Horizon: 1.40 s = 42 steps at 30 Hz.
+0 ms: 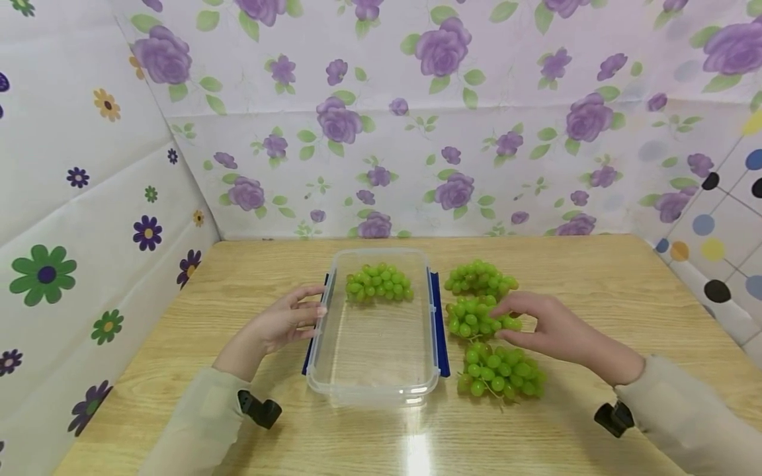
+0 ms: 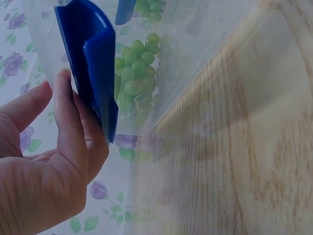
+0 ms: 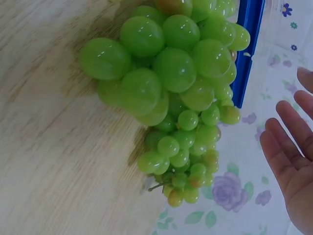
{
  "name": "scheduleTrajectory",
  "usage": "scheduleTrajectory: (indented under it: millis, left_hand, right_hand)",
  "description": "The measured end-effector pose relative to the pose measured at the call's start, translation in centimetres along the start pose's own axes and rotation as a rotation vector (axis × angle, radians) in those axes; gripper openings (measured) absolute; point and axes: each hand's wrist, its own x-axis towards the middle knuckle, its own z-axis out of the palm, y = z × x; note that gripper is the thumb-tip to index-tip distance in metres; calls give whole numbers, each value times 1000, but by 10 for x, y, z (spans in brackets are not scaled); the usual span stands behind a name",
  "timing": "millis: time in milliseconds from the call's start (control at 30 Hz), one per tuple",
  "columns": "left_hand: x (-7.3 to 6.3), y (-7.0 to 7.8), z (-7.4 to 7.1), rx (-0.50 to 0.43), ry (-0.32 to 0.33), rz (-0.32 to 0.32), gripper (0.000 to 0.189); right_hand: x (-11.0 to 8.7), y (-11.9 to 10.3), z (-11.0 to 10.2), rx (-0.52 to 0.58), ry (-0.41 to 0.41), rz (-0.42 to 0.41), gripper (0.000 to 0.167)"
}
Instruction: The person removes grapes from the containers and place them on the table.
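Observation:
A clear plastic container (image 1: 381, 350) with blue side latches (image 1: 440, 330) stands on the table. One bunch of green grapes (image 1: 379, 283) lies inside at its far end. At the container's left side is my left hand (image 1: 286, 320), its fingers against the blue latch (image 2: 93, 63) and the rim, thumb apart. To the right of the container lie three more bunches: a far one (image 1: 479, 277), a middle one (image 1: 473, 317) and a near one (image 1: 503, 371). My right hand (image 1: 544, 324) hovers by the middle bunch, fingers spread and holding nothing; the right wrist view shows its palm (image 3: 301, 191) facing the grapes.
The wooden table (image 1: 250, 277) meets a wall covered in purple-flower cloth (image 1: 369, 178) at the back. Patterned sheets (image 1: 89, 218) also enclose the left and right sides. A small black camera (image 1: 258, 408) is worn on each wrist.

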Motion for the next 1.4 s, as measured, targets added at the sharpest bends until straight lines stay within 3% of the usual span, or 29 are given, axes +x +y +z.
scheduleTrajectory:
  millis: [367,1033,1400]
  left_hand:
    - [0,0,0,-9,7,0,68]
    - [1,0,0,-14,8,0,68]
    - [1,0,0,-17,12,2,66]
  right_hand:
    - [17,-10,4,-76,79,-66,35]
    - [43,-18,17,-70,37,-74,49]
    - [58,-15,24,-125,63,-170,55]
